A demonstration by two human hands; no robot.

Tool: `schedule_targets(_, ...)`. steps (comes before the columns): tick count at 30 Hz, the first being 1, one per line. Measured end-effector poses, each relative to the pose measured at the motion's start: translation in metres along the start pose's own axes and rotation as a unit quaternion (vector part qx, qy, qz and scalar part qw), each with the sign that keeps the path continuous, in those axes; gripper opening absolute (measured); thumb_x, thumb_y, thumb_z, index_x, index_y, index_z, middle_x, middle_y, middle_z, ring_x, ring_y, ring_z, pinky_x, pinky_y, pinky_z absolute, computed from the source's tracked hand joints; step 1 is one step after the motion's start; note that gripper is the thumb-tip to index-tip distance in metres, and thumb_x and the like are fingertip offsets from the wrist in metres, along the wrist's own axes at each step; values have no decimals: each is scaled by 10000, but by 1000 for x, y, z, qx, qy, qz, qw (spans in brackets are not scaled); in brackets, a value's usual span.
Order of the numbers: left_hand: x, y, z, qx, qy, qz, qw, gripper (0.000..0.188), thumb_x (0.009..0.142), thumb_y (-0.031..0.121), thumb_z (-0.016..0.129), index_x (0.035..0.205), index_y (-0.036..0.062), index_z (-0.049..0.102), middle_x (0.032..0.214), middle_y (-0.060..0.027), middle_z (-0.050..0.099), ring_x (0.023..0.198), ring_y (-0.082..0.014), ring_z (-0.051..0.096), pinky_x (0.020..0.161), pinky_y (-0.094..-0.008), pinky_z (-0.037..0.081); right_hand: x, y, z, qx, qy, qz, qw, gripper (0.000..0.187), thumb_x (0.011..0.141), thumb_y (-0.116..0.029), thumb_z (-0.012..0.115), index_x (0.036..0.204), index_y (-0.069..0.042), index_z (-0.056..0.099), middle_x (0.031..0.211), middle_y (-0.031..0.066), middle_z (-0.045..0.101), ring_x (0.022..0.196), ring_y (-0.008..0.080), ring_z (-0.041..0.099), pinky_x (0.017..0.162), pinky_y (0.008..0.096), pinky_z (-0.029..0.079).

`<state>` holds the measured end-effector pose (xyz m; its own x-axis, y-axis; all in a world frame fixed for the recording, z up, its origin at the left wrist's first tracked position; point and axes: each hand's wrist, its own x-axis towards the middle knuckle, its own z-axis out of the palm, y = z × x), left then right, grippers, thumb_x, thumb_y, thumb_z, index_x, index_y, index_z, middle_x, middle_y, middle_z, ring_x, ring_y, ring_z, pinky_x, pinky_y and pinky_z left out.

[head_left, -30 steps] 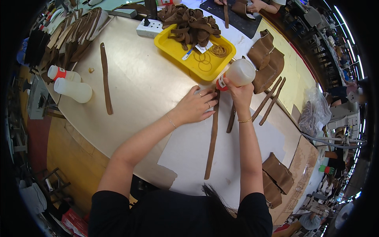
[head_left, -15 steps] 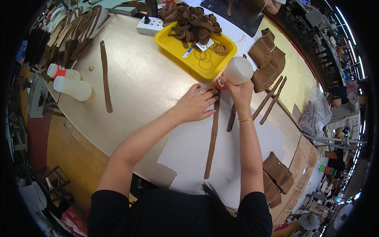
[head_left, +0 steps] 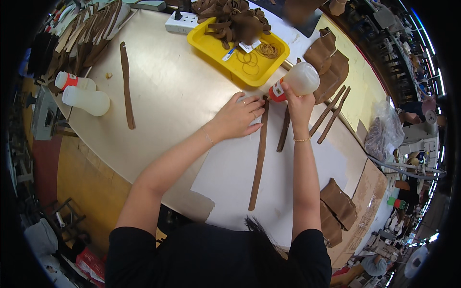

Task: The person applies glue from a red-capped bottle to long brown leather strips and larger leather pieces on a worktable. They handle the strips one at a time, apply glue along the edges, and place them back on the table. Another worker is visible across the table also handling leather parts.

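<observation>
Head view: right hand (head_left: 300, 108) wraps closed round a translucent bottle (head_left: 303, 79), held tilted, its red end (head_left: 277, 91) low and toward the left hand (head_left: 238, 117); left hand lies palm down, fingers loosely spread, fingertips at the near-left edge of a long brown strip (head_left: 259, 163), not gripping it; a pale item shows partly under those fingers, kind unclear.

Strip position: far end between the two hands, just beside the left fingertips; length runs back toward the wearer over a white sheet (head_left: 225, 177); bottle tip is close to that far end, contact too small to tell.

Around the hands: darker strip (head_left: 283, 134) just left of the right wrist; yellow tray (head_left: 230, 67) beyond both hands on the surface (head_left: 168, 72); lone strip (head_left: 126, 86) well left of the left hand.

Handling note (judgement): left fingertips best press the strip's edge flat, clear of the tip; bottle best kept low at a steady slant, with light, even pressure; a hard squeeze could flood the narrow strip or wet the sheet; following the strip's centre line should keep both edges clean.
</observation>
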<state>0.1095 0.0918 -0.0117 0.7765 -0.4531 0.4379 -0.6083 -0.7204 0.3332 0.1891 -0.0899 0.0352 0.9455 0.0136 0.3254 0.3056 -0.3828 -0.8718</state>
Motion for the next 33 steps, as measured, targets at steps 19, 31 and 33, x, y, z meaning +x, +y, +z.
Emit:
schedule_targets(19, -2, -1, 2, 10, -23, -17, 1000, 380, 834, 305, 646, 1153, 97, 640, 1288, -35, 568, 1241, -173, 476, 1037, -450, 344, -26, -3, -10, -9, -37, 28, 999, 497, 755, -361, 801, 1035, 18, 642, 950, 110, 706, 855, 175, 664, 763, 300, 518)
schedule_targets(31, -1, 1, 1, 15, -13, -16, 1000, 374, 828, 297, 661, 1147, 102, 656, 1281, -18, 589, 1237, -152, 489, 1036, -419, 347, -58, -14, -24, -11, -63, 44, 997, 511, 789, -411, 770, 1029, 21, 640, 969, 81, 683, 882, 151, 632, 781, 290, 504)
schedule_targets(33, -2, 0, 2, 17, -8, -13, 1000, 373, 827, 298, 663, 1146, 105, 657, 1283, -12, 589, 1235, -148, 490, 1037, -414, 347, -64, -17, -25, -19, -61, 47, 997, 522, 786, -421, 771, 1027, 23, 640, 960, 77, 683, 875, 150, 631, 776, 289, 504)
